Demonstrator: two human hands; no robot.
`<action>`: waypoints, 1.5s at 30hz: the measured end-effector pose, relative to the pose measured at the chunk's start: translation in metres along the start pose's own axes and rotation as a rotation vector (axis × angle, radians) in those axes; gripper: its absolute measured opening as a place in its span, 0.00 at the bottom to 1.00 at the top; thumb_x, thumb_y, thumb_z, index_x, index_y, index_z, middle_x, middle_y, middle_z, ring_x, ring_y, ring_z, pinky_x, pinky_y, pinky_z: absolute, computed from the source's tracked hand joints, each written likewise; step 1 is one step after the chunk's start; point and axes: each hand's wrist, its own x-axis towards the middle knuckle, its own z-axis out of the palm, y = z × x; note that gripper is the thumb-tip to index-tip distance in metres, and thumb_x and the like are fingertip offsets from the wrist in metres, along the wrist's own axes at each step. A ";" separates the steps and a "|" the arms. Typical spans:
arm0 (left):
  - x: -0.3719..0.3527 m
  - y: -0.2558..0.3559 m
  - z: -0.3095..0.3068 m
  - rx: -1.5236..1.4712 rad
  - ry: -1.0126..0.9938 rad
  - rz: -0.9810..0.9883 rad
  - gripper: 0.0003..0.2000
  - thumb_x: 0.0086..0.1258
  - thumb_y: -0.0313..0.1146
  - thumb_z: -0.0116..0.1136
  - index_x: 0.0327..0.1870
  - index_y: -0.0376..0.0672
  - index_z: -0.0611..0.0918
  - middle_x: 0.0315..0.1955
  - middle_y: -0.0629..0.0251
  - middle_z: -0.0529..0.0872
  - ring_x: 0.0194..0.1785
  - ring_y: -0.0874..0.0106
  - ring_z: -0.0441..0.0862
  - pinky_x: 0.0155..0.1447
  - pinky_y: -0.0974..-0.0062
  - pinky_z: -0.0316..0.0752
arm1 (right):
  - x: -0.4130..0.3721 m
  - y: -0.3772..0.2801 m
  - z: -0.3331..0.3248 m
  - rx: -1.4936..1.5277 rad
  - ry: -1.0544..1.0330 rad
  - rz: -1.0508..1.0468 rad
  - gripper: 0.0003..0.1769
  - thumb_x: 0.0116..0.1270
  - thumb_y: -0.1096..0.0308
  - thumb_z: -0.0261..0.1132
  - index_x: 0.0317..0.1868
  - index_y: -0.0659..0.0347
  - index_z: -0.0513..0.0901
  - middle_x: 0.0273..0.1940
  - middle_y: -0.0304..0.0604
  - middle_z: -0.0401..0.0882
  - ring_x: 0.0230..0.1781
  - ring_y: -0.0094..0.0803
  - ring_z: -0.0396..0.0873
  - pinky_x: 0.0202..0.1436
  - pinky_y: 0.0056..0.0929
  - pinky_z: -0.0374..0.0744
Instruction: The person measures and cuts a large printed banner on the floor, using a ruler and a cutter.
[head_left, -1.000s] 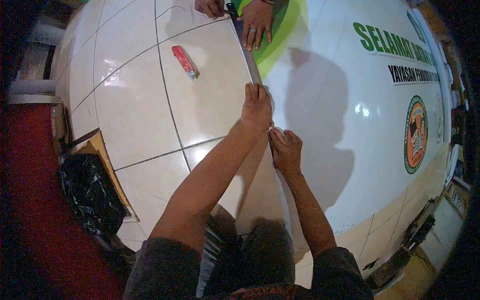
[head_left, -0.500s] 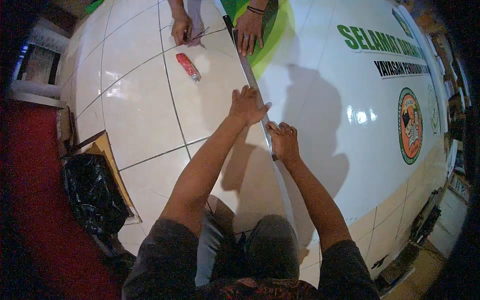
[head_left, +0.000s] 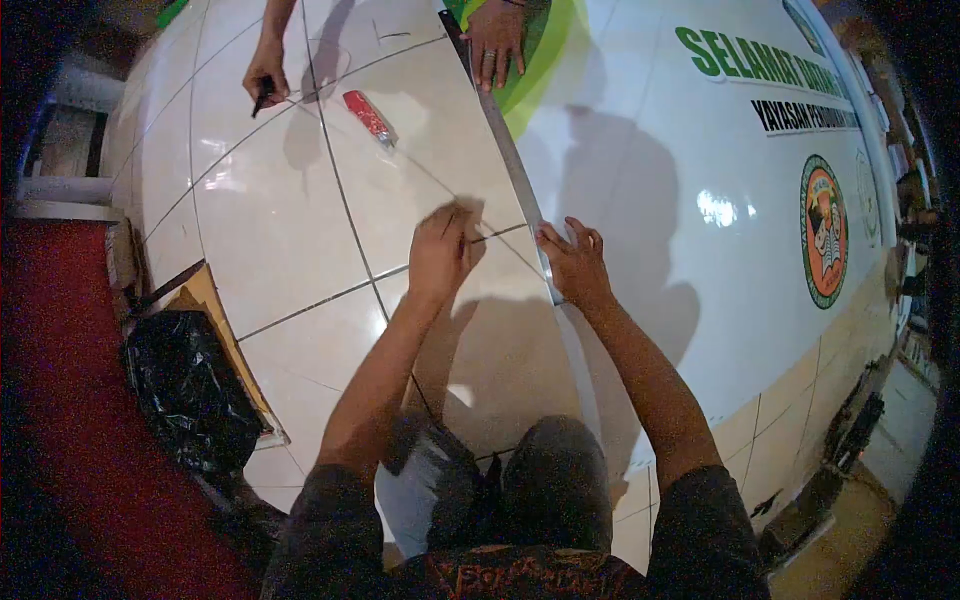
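Your left hand is now off the straightedge. Half a second ago it lay flat with its fingertips at the metal edge. It has drawn back to your left and sits over the tile floor with the fingers curled in, and you cannot tell from here whether they pinch anything.

Your right hand has stayed where it was. Its fingers are spread and pressed down on the near end of the straightedge, where it meets the edge of the banner.

The straightedge is a long dark strip. It runs away from you along the banner's left edge, from under your right hand up to the co-worker's hand, which rests flat on its far end over the green band of the print. The banner lies flat on the floor to your right, white and glossy, with green lettering and a round emblem on its far side.

The co-worker's other hand has shifted. It was just beside the red cutter; now it is well to the left of it, low on the tiles, gripping something small and dark. The cutter itself has not moved and lies on the tile between that hand and the straightedge. A black bag sits at your far left beside a piece of cardboard.
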 end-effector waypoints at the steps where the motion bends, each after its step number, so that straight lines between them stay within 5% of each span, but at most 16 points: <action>1: 0.018 0.011 -0.007 0.052 -0.035 0.078 0.27 0.63 0.35 0.60 0.64 0.37 0.75 0.65 0.47 0.74 0.69 0.50 0.70 0.73 0.54 0.64 | 0.000 0.002 -0.001 -0.020 -0.036 -0.018 0.27 0.63 0.73 0.59 0.64 0.53 0.77 0.69 0.34 0.73 0.68 0.48 0.68 0.68 0.54 0.64; 3: 0.046 0.023 -0.001 0.092 -0.076 0.155 0.31 0.62 0.34 0.61 0.69 0.39 0.72 0.71 0.49 0.69 0.74 0.52 0.66 0.76 0.53 0.61 | -0.002 0.006 -0.004 -0.041 -0.085 -0.031 0.27 0.63 0.73 0.59 0.65 0.53 0.77 0.69 0.34 0.73 0.69 0.48 0.68 0.69 0.54 0.63; 5: 0.067 0.018 0.016 0.498 -0.168 0.334 0.35 0.66 0.40 0.59 0.74 0.41 0.65 0.76 0.54 0.62 0.78 0.55 0.59 0.78 0.47 0.55 | 0.001 0.009 -0.006 0.036 -0.105 -0.030 0.28 0.63 0.72 0.60 0.66 0.52 0.77 0.68 0.35 0.75 0.69 0.47 0.68 0.70 0.55 0.62; 8: 0.072 -0.002 0.050 0.537 -0.338 0.337 0.32 0.73 0.46 0.51 0.75 0.41 0.64 0.77 0.57 0.61 0.79 0.54 0.57 0.77 0.42 0.53 | 0.001 0.006 -0.008 0.067 -0.117 0.011 0.28 0.62 0.69 0.62 0.65 0.52 0.77 0.67 0.35 0.76 0.69 0.47 0.69 0.69 0.55 0.63; 11: 0.055 -0.005 0.049 0.491 -0.267 0.294 0.32 0.78 0.51 0.42 0.76 0.40 0.63 0.77 0.56 0.61 0.79 0.54 0.57 0.77 0.41 0.54 | -0.003 0.012 0.000 0.007 -0.088 -0.037 0.28 0.65 0.65 0.64 0.68 0.46 0.76 0.71 0.29 0.72 0.68 0.46 0.68 0.68 0.53 0.64; 18: 0.024 0.005 0.027 0.505 -0.289 0.262 0.31 0.79 0.53 0.42 0.74 0.40 0.67 0.75 0.54 0.64 0.77 0.53 0.60 0.76 0.40 0.56 | -0.002 0.013 0.001 -0.024 -0.106 -0.053 0.30 0.64 0.64 0.66 0.68 0.46 0.75 0.72 0.29 0.70 0.69 0.45 0.68 0.68 0.52 0.65; 21: 0.002 0.005 0.016 0.501 -0.274 0.281 0.31 0.78 0.53 0.44 0.73 0.40 0.68 0.75 0.52 0.63 0.77 0.52 0.61 0.76 0.40 0.55 | -0.001 0.012 0.002 0.006 -0.038 -0.078 0.30 0.61 0.66 0.65 0.66 0.53 0.76 0.69 0.35 0.74 0.69 0.47 0.67 0.68 0.56 0.64; 24: -0.027 0.000 0.004 0.522 -0.348 0.225 0.31 0.80 0.54 0.40 0.76 0.42 0.65 0.77 0.54 0.59 0.79 0.56 0.55 0.78 0.44 0.51 | -0.001 0.011 -0.005 -0.028 -0.057 -0.087 0.29 0.63 0.64 0.63 0.66 0.53 0.76 0.69 0.36 0.73 0.68 0.48 0.67 0.68 0.57 0.64; 35: -0.138 -0.041 -0.041 0.340 -0.413 0.353 0.26 0.74 0.42 0.54 0.71 0.43 0.70 0.67 0.54 0.74 0.74 0.55 0.66 0.80 0.50 0.50 | 0.004 0.013 -0.013 -0.082 -0.078 -0.134 0.26 0.66 0.59 0.61 0.65 0.50 0.77 0.66 0.33 0.77 0.67 0.46 0.69 0.67 0.58 0.65; 37: -0.166 -0.039 -0.072 0.150 -0.623 0.055 0.25 0.69 0.37 0.60 0.66 0.43 0.73 0.61 0.56 0.78 0.65 0.54 0.75 0.74 0.50 0.62 | 0.004 0.014 -0.005 -0.087 -0.055 -0.117 0.24 0.67 0.59 0.60 0.64 0.48 0.78 0.65 0.31 0.78 0.67 0.47 0.69 0.67 0.59 0.65; 40: -0.227 -0.065 -0.096 -0.019 -0.599 -0.018 0.24 0.64 0.37 0.65 0.61 0.42 0.76 0.56 0.56 0.80 0.55 0.53 0.79 0.63 0.52 0.72 | 0.003 0.018 0.006 -0.105 -0.007 -0.111 0.22 0.69 0.58 0.59 0.63 0.45 0.79 0.64 0.28 0.79 0.68 0.47 0.69 0.67 0.59 0.65; 42: -0.249 -0.063 -0.118 0.061 -0.183 -0.267 0.22 0.62 0.35 0.64 0.58 0.40 0.78 0.53 0.52 0.81 0.50 0.51 0.81 0.56 0.54 0.76 | 0.003 0.018 0.006 -0.128 0.026 -0.123 0.21 0.70 0.57 0.59 0.62 0.44 0.80 0.64 0.27 0.79 0.68 0.47 0.69 0.67 0.59 0.65; 45: -0.246 -0.090 -0.104 0.016 0.017 -0.260 0.19 0.64 0.35 0.61 0.55 0.38 0.80 0.52 0.48 0.81 0.54 0.49 0.79 0.60 0.55 0.74 | 0.003 0.013 0.002 -0.061 -0.025 -0.068 0.21 0.71 0.56 0.58 0.63 0.42 0.79 0.64 0.28 0.79 0.69 0.47 0.68 0.67 0.57 0.65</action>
